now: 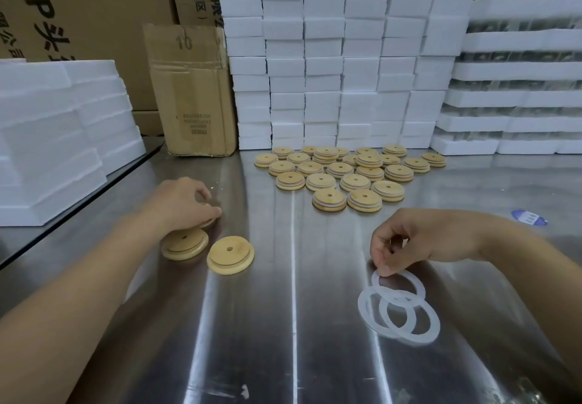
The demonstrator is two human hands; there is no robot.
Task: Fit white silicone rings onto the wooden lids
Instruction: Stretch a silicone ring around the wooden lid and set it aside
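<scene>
Two bare wooden lids lie on the steel table at the left: one (185,244) partly under my left hand (182,203), another (230,255) just to its right. My left hand curls over a third lid (209,222), mostly hidden beneath the fingers. At the right, three white silicone rings overlap on the table: the top one (417,282), a left one (367,304) and a right one (433,320). My right hand (419,238) pinches the top ring at its upper left edge. Several lids with rings fitted (343,170) sit in rows farther back.
Stacks of white foam blocks (330,57) rise behind the finished lids and at the left (56,126). A cardboard box (192,88) stands at the back left. A blue-and-white sticker (529,217) lies on the steel table (283,325) at the right.
</scene>
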